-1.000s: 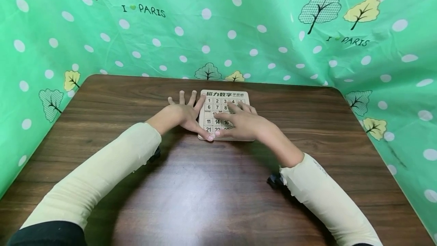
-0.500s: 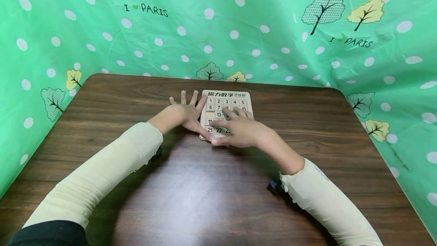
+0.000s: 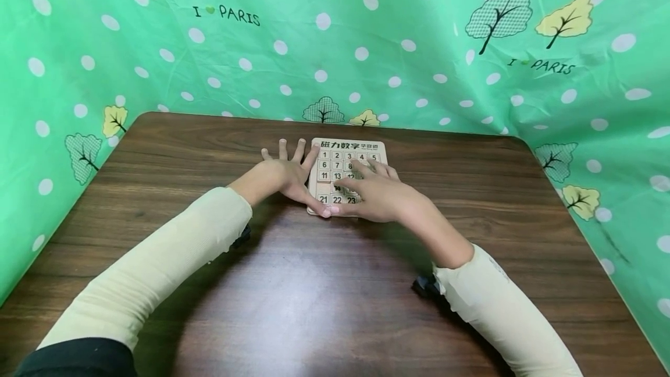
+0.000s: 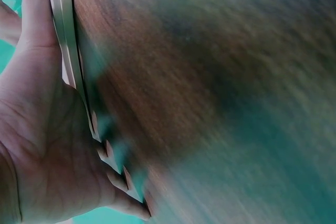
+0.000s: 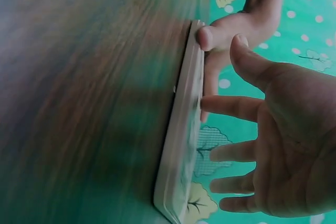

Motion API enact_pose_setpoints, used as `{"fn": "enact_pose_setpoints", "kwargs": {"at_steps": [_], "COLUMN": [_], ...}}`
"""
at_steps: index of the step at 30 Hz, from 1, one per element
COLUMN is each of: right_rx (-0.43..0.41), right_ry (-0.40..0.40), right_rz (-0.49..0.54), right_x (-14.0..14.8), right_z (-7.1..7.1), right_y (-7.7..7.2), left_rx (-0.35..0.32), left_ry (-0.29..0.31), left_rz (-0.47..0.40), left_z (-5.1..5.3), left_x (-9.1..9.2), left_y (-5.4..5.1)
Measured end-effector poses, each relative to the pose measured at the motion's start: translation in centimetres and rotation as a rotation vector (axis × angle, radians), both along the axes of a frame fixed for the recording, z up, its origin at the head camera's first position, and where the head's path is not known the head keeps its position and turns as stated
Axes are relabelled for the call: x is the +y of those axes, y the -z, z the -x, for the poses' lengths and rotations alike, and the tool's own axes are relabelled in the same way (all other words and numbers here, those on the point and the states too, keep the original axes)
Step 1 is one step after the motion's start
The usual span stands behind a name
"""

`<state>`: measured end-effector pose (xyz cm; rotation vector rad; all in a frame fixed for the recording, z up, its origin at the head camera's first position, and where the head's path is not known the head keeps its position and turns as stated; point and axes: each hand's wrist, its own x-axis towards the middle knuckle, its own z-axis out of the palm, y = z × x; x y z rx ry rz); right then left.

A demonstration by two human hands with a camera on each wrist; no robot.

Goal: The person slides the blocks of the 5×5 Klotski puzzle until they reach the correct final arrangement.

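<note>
A pale number sliding puzzle [image 3: 340, 145] lies flat near the table's far edge. Tile 11 [image 3: 324, 175] sits at the left end of its third row, with a bare slot [image 3: 323, 188] just below. My left hand [image 3: 290, 178] steadies the left side, fingers spread, thumb at the near corner. My right hand [image 3: 384, 195] hovers over the right part, its index fingertip at tile 14 [image 3: 337, 188] beside the slot; its thumb tip is near the left thumb. In the right wrist view only the index finger [image 5: 231, 107] reaches the puzzle face. Several right-hand tiles are hidden.
The dark wooden table [image 3: 293, 295] stretches toward me and to both sides. A green dotted cloth [image 3: 345, 34] with printed trees hangs behind it and along the sides.
Tile 11 has slid up from the fourth row into the third, so the bare slot is now in the fourth row. My right index finger has shifted to tile 14. The left hand stays put.
</note>
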<state>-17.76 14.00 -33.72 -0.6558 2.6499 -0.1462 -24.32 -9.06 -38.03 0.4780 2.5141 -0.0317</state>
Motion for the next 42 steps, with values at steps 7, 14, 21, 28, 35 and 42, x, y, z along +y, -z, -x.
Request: {"fn": "enact_pose_setpoints", "kwargs": {"at_steps": [7,14,21,28,35,42], "right_rx": [0.002,-0.023,0.007,-0.003,-0.005,-0.017], "right_ry": [-0.016,-0.044,-0.007,0.003,-0.021,-0.014], "right_rz": [-0.011,0.014,0.015,0.015,0.017,0.055], "right_x": [0.6,-0.8,-0.3,0.2,0.5,1.5], "right_z": [-1.0,-0.5,0.3,0.7,-0.6,-1.5], "right_y": [-0.2,0.2,0.1,0.5,0.5,0.9], "left_rx": [-0.021,-0.025,-0.02,-0.029,-0.037,-0.037], "left_ry": [-0.006,0.004,-0.004,-0.012,-0.015,-0.015], "left_rz": [0.003,0.026,-0.006,0.01,-0.002,0.007], "left_z": [-0.4,-0.3,-0.2,-0.4,-0.6,-0.4], "left_x": [0.1,0.2,0.1,0.2,0.2,0.3], "left_y": [-1.1,-1.0,-0.7,-1.0,-1.4,-1.1]}}
